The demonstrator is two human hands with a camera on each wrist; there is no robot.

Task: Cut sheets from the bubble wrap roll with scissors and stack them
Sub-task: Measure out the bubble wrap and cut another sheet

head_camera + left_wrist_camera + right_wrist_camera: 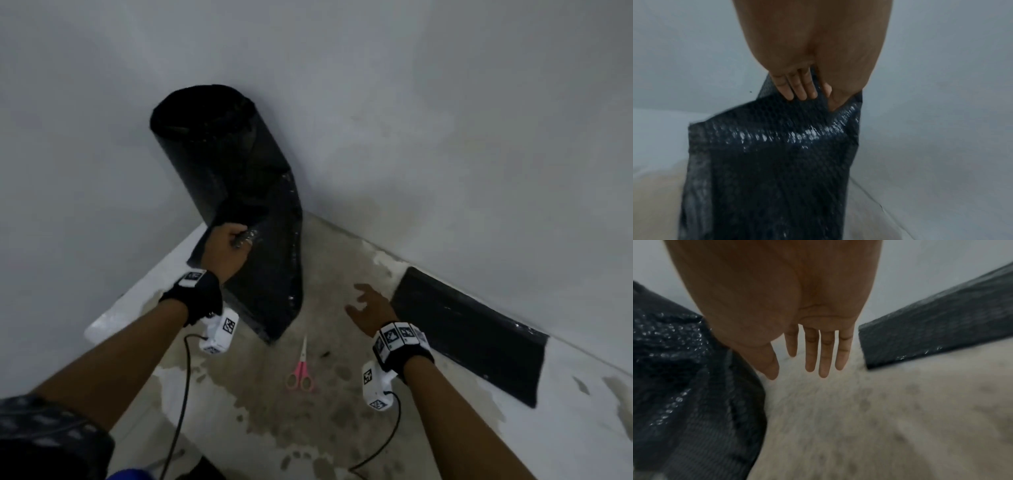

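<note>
Left hand (228, 244) pinches loose flap of black bubble wrap roll (219, 150); right hand (371, 308) spread, empty. Sheet likely light, limp, slippery: grip edge. Pink scissors (300, 371) on floor.

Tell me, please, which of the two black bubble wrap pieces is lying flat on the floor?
The cut sheet along the right wall lies flat, untouched. The other, the roll, stands in the corner with its loose end gripped by the left hand.

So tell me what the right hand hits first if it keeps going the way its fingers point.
The right hand is open, its fingers aimed between the bubble wrap roll and the cut sheet. Bare floor, then probably the wall; depth is unclear.
</note>
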